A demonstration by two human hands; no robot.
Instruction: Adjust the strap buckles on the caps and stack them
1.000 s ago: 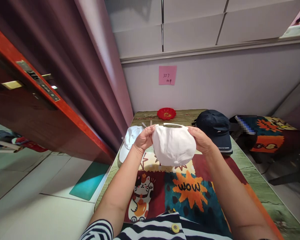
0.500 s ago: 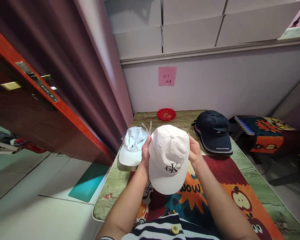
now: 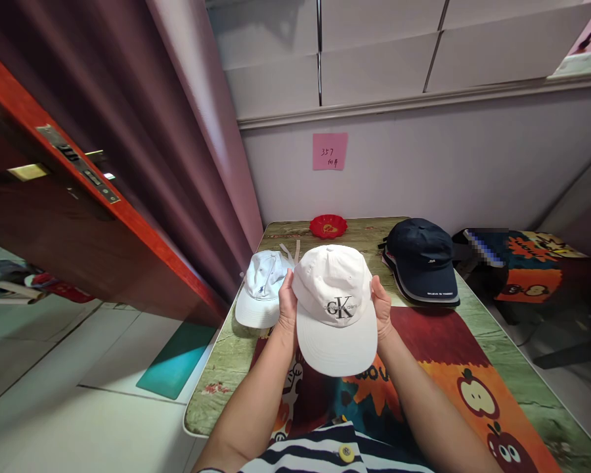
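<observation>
A white baseball cap (image 3: 335, 279) with a dark "CK" print is held up above the table, its brim towards me. My left hand (image 3: 287, 303) grips its left side, and my right hand (image 3: 381, 303) grips the right side; the fingers of both are partly hidden behind the cap. Just left of my left hand lies a light blue cap (image 3: 262, 289) with a small dark emblem. On the right side of the table sit dark navy caps (image 3: 420, 259), stacked, with white lettering on the top one's brim.
A red scalloped dish (image 3: 328, 226) stands at the table's back edge. A colourful apple-patterned mat (image 3: 438, 335) covers part of the wood-look table (image 3: 214, 387). A pink note (image 3: 329, 152) is stuck to the wall. An open door (image 3: 103, 263) stands at left.
The white cap has tilted so its front and "CK" print face me more, with the brim shifted slightly right. Both hands have turned with it and keep their hold.
</observation>
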